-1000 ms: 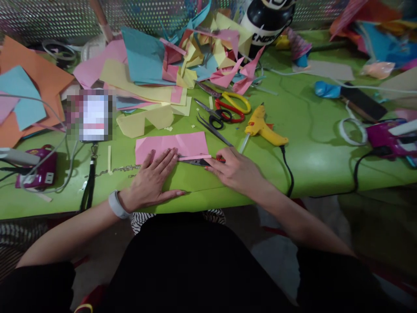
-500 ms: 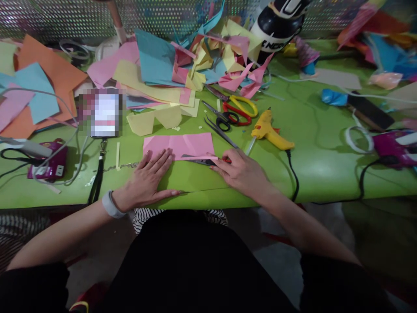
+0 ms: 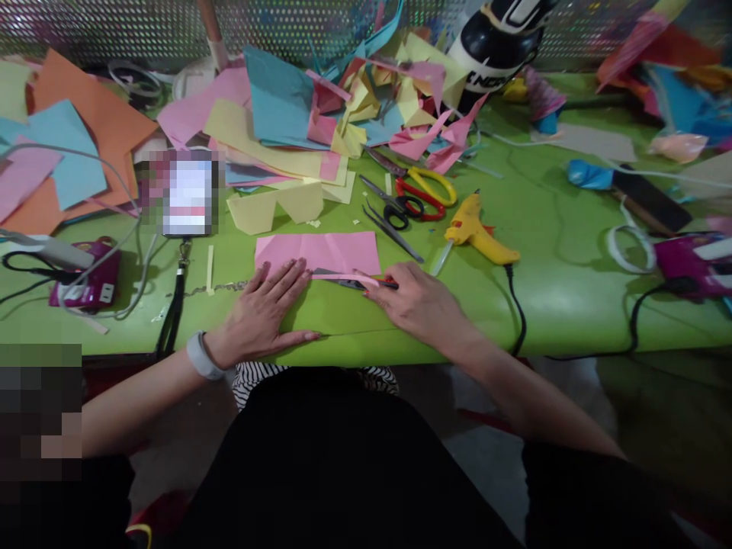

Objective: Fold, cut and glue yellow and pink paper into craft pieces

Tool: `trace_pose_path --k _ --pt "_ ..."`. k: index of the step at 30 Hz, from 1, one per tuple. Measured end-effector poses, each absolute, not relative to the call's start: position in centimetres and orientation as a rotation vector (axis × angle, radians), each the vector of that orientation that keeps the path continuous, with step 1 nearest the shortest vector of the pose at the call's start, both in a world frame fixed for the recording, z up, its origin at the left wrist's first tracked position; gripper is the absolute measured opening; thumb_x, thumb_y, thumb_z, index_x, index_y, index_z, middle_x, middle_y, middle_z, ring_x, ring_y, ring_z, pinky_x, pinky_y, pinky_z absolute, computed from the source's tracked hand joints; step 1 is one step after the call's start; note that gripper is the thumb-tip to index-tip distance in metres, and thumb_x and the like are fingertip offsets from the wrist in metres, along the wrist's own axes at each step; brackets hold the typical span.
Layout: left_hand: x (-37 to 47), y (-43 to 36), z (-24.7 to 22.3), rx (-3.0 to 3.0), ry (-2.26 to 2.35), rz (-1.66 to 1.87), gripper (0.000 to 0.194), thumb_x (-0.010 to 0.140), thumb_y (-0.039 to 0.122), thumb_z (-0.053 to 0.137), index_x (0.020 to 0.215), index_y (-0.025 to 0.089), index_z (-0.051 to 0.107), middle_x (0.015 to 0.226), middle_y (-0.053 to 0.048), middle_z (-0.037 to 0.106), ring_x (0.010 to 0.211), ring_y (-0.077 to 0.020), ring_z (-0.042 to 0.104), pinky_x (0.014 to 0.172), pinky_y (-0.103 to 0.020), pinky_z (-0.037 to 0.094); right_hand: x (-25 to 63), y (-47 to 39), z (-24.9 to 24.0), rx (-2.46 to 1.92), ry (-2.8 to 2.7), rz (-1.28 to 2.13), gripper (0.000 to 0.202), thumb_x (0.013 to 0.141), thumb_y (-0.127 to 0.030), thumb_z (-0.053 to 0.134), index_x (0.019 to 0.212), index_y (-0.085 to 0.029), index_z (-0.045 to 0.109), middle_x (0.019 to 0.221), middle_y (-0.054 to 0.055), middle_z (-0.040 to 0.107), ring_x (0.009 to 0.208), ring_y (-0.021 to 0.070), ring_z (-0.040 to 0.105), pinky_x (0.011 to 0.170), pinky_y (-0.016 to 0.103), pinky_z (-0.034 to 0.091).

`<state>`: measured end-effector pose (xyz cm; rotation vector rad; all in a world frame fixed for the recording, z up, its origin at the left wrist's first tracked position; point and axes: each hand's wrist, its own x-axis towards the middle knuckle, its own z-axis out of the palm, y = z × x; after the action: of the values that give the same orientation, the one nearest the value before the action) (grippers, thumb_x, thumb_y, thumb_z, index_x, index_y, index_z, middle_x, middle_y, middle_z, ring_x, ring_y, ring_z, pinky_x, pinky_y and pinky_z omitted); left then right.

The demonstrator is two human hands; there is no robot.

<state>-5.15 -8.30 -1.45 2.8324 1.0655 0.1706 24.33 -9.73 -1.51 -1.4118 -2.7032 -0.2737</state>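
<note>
A pink paper strip (image 3: 320, 248) lies flat on the green table. My left hand (image 3: 268, 309) rests flat on its lower left part, fingers stretched out and thumb apart on the table. My right hand (image 3: 415, 301) is closed around a pair of scissors (image 3: 351, 282) with dark blades, mostly hidden by the fingers. The blades point left along the paper's near edge. There a narrow pink sliver (image 3: 366, 280) has come partly away and curls up by my right fingertips. Cut yellow paper (image 3: 277, 207) lies just behind the pink strip.
Tweezers (image 3: 394, 235), black-handled scissors (image 3: 394, 206), red-and-yellow scissors (image 3: 423, 187) and a yellow glue gun (image 3: 479, 232) lie behind my right hand. A phone (image 3: 187, 197) is at left. Coloured paper scraps (image 3: 286, 99) and a black bottle (image 3: 492, 53) stand along the back.
The scissor blades have moved left along the pink paper's near edge, and the sliver is longer and more lifted. My left hand keeps pressing the paper.
</note>
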Motion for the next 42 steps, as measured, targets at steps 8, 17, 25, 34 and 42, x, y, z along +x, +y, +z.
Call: trace_pose_path --k 8,17,25,34,42 --pt "-5.0 -8.3 -1.3 2.837 1.082 0.13 0.097 0.091 0.076 0.032 0.159 0.015 0.002 0.164 -0.013 0.021 0.152 -0.0252 0.016 0.124 -0.045 0.009 23.8 -9.8 -1.2 -1.458 -2.691 -0.257 0.039 0.104 -0.031 0.039 0.136 -0.023 0.06 0.09 0.011 0.054 0.086 0.022 0.048 0.071 0.033 0.042" --pt "-5.1 -8.4 -1.5 2.865 1.083 0.119 0.098 0.091 0.077 0.03 0.159 0.014 -0.002 0.164 -0.014 0.022 0.152 -0.0262 0.018 0.124 -0.045 0.009 22.9 -10.0 -0.7 -1.433 -2.722 -0.234 0.038 0.104 -0.03 0.038 0.134 -0.024 0.061 0.091 0.011 0.056 0.084 0.0216 0.048 0.067 0.032 0.042" --pt "-5.0 -8.4 -1.3 2.836 1.082 0.132 0.1 0.09 0.076 0.033 0.159 0.016 -0.007 0.164 -0.013 0.022 0.152 -0.0268 0.019 0.124 -0.045 0.009 23.2 -9.9 -0.7 -1.381 -2.736 -0.262 0.038 0.104 -0.029 0.04 0.135 -0.023 0.061 0.091 0.012 0.058 0.084 0.0218 0.049 0.069 0.033 0.042" --pt "-4.6 -8.6 -1.5 2.813 1.102 0.168 0.099 0.091 0.075 0.034 0.158 0.018 -0.012 0.165 -0.012 0.019 0.152 -0.0266 0.017 0.124 -0.045 0.009 23.4 -10.1 -1.1 -1.493 -2.634 -0.29 0.038 0.103 -0.029 0.04 0.133 -0.022 0.062 0.091 0.012 0.057 0.087 0.0231 0.049 0.072 0.033 0.043" --pt "-3.7 -9.1 -1.4 2.798 1.197 0.233 0.096 0.092 0.075 0.029 0.158 0.02 -0.014 0.165 -0.014 0.016 0.152 -0.0282 0.016 0.124 -0.05 0.006 23.2 -9.9 -1.5 -1.477 -2.608 -0.318 0.036 0.102 -0.029 0.044 0.133 -0.022 0.061 0.095 0.012 0.058 0.087 0.0228 0.05 0.072 0.034 0.043"
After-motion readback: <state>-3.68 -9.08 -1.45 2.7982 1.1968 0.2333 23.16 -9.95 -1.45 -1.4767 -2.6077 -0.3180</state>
